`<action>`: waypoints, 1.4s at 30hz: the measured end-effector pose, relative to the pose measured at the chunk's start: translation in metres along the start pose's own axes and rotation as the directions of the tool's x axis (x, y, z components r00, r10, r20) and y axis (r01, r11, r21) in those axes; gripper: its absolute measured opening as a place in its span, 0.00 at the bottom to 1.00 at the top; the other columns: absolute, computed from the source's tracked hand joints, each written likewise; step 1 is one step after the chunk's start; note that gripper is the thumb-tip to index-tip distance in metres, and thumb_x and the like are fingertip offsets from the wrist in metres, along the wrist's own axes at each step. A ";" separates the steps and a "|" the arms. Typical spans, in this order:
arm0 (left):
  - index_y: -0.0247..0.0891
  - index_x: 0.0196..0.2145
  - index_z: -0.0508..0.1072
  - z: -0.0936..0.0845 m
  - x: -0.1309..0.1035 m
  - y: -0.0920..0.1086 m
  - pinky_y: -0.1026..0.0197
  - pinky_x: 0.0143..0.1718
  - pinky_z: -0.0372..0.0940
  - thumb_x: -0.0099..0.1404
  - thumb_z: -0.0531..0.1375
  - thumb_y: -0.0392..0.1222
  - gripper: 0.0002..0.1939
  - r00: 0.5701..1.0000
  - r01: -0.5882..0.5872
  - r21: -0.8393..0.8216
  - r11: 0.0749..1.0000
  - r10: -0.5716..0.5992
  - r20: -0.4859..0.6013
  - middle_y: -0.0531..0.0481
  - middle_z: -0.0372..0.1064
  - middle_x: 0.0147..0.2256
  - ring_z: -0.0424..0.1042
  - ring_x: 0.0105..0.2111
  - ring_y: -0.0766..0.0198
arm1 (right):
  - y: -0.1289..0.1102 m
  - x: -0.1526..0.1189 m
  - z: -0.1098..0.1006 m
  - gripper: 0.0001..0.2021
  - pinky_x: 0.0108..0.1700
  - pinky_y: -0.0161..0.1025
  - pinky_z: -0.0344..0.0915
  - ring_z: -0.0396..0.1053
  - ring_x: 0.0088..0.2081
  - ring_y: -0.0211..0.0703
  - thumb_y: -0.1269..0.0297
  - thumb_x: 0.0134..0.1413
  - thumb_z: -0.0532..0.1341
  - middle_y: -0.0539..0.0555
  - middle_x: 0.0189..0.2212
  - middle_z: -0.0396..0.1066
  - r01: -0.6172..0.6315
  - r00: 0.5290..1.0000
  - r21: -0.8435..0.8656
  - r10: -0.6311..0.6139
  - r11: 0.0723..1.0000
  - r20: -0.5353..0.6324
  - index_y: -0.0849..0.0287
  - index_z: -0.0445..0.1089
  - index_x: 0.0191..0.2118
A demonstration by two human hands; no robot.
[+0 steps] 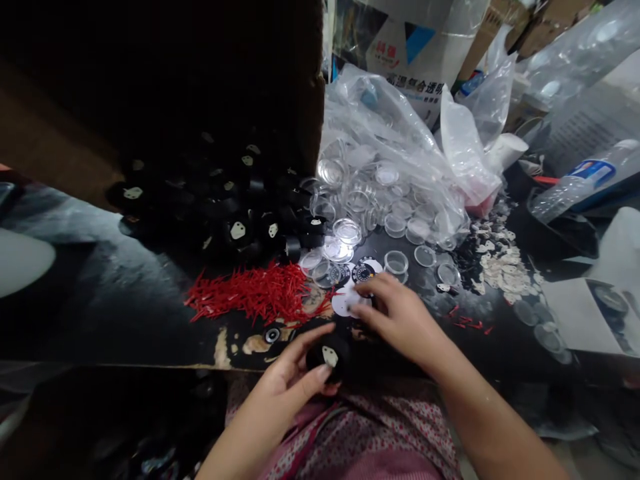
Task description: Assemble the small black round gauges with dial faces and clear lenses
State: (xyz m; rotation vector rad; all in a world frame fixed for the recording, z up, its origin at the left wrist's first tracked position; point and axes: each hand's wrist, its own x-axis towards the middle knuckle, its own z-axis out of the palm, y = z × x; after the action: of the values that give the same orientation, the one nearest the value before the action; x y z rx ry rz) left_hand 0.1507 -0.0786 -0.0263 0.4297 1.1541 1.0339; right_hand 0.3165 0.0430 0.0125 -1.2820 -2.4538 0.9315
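Observation:
My left hand (300,373) grips a black round case (340,353) near the table's front edge, thumb on its underside by a small cream-coloured plate (329,356). Just beyond it, my right hand (395,310) reaches over white paper discs (343,304), thumb and forefinger apart and touching or just above them; I cannot tell which. Printed black dial faces (364,271) lie right behind those fingers. A heap of thin red pointers (255,293) spreads to the left of the discs. By the heap's front side sits a small black ring with a pale centre (272,335).
A large cardboard box (320,73) on its side spills black round cases (239,231) at the back left. Clear plastic covers (395,223) pour from a plastic bag (395,113). Small cream plates (505,263) are piled to the right, near a white box (575,313) and a plastic bottle (575,183).

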 end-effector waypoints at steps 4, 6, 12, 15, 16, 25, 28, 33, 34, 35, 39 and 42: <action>0.55 0.53 0.70 0.005 -0.006 0.007 0.62 0.42 0.70 0.58 0.66 0.40 0.25 1.000 0.005 -0.258 0.966 0.002 0.030 0.51 0.72 0.49 0.75 0.42 0.60 | 0.017 0.024 0.001 0.22 0.48 0.56 0.61 0.65 0.50 0.62 0.55 0.56 0.63 0.64 0.50 0.66 -0.135 0.988 -0.480 0.082 0.867 -0.129 0.59 0.68 0.53; 0.50 0.49 0.73 0.006 -0.006 0.010 0.59 0.44 0.70 0.60 0.66 0.43 0.18 0.998 -0.001 -0.350 0.937 0.022 0.055 0.48 0.72 0.49 0.74 0.46 0.55 | 0.020 0.030 0.002 0.20 0.47 0.56 0.61 0.64 0.50 0.62 0.56 0.56 0.63 0.63 0.49 0.66 -0.122 0.991 -0.499 0.078 0.858 -0.109 0.59 0.68 0.52; 0.36 0.48 0.70 0.009 0.000 0.019 0.57 0.43 0.72 0.69 0.55 0.45 0.14 0.991 -0.021 -0.506 0.862 -0.047 -0.122 0.36 0.74 0.47 0.76 0.43 0.53 | 0.016 0.018 0.004 0.15 0.47 0.49 0.63 0.68 0.46 0.51 0.72 0.59 0.55 0.58 0.43 0.70 0.016 0.990 -0.194 -0.043 0.981 -0.136 0.59 0.66 0.51; 0.36 0.51 0.69 0.011 0.001 0.024 0.60 0.40 0.72 0.71 0.51 0.44 0.16 0.990 -0.042 -0.556 0.830 -0.042 -0.138 0.37 0.74 0.47 0.77 0.41 0.57 | 0.005 0.005 0.005 0.19 0.45 0.43 0.65 0.68 0.43 0.44 0.75 0.58 0.53 0.55 0.42 0.68 0.126 0.989 0.078 -0.119 0.989 -0.086 0.54 0.66 0.54; 0.37 0.52 0.69 0.011 0.002 0.024 0.60 0.39 0.73 0.71 0.51 0.45 0.16 0.990 -0.057 -0.568 0.821 -0.029 -0.141 0.38 0.74 0.47 0.77 0.39 0.58 | 0.001 0.002 0.006 0.21 0.46 0.42 0.65 0.68 0.42 0.43 0.76 0.58 0.53 0.54 0.42 0.68 0.142 0.990 0.142 -0.137 0.980 -0.044 0.53 0.65 0.56; 0.33 0.45 0.75 0.014 0.003 0.016 0.59 0.43 0.73 0.68 0.57 0.46 0.15 0.976 -0.157 -0.544 0.824 0.045 -0.214 0.42 0.75 0.46 0.76 0.42 0.57 | -0.012 -0.011 0.006 0.06 0.39 0.35 0.67 0.70 0.36 0.37 0.66 0.58 0.62 0.49 0.34 0.72 0.037 0.974 0.540 0.090 0.841 -0.206 0.54 0.72 0.41; 0.37 0.46 0.76 0.017 0.002 0.012 0.58 0.46 0.72 0.67 0.58 0.46 0.14 0.970 -0.191 -0.505 0.841 0.084 -0.227 0.44 0.75 0.46 0.75 0.44 0.58 | -0.020 -0.013 0.002 0.13 0.43 0.35 0.65 0.68 0.38 0.36 0.70 0.61 0.57 0.49 0.36 0.69 0.124 0.973 0.397 -0.033 0.909 -0.228 0.50 0.72 0.48; 0.48 0.48 0.76 0.024 -0.001 0.008 0.62 0.51 0.69 0.66 0.60 0.44 0.13 0.965 -0.236 -0.430 0.872 0.159 -0.208 0.52 0.71 0.53 0.68 0.55 0.59 | -0.038 -0.007 0.010 0.10 0.38 0.36 0.64 0.68 0.35 0.36 0.72 0.58 0.59 0.49 0.34 0.69 0.078 0.995 0.366 -0.050 0.927 -0.088 0.56 0.71 0.45; 0.49 0.48 0.76 0.024 -0.002 0.007 0.62 0.51 0.69 0.66 0.61 0.45 0.13 0.966 -0.230 -0.405 0.885 0.158 -0.204 0.53 0.71 0.53 0.67 0.55 0.59 | -0.039 -0.006 0.013 0.08 0.36 0.35 0.64 0.68 0.33 0.36 0.71 0.57 0.60 0.49 0.32 0.69 0.042 0.996 0.382 -0.011 0.923 -0.085 0.57 0.70 0.42; 0.50 0.49 0.76 0.024 -0.002 0.006 0.62 0.52 0.68 0.65 0.61 0.45 0.14 0.967 -0.225 -0.375 0.899 0.158 -0.202 0.54 0.71 0.54 0.67 0.56 0.58 | -0.040 -0.005 0.015 0.05 0.35 0.35 0.64 0.68 0.32 0.36 0.71 0.56 0.61 0.48 0.31 0.70 0.015 0.996 0.403 0.022 0.915 -0.087 0.57 0.68 0.40; 0.51 0.49 0.75 0.018 -0.003 0.001 0.62 0.51 0.68 0.65 0.61 0.46 0.14 0.972 -0.208 -0.253 0.945 0.171 -0.159 0.55 0.68 0.56 0.64 0.58 0.56 | -0.038 -0.006 0.019 0.03 0.36 0.34 0.64 0.68 0.33 0.36 0.71 0.56 0.61 0.47 0.32 0.70 0.004 0.995 0.422 0.038 0.906 -0.092 0.57 0.67 0.36; 0.52 0.50 0.74 0.016 -0.001 -0.001 0.62 0.52 0.68 0.67 0.59 0.47 0.14 0.972 -0.221 -0.213 0.952 0.199 -0.121 0.56 0.66 0.58 0.62 0.59 0.57 | -0.036 -0.009 0.018 0.04 0.37 0.35 0.63 0.67 0.33 0.36 0.71 0.57 0.60 0.47 0.32 0.69 -0.015 0.995 0.406 0.056 0.914 -0.089 0.56 0.66 0.37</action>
State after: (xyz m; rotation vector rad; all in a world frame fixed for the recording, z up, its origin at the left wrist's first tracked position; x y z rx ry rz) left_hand 0.1659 -0.0766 -0.0203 0.3291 1.0783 1.3700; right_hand 0.2897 0.0130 0.0223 -1.1923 -2.0244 1.2711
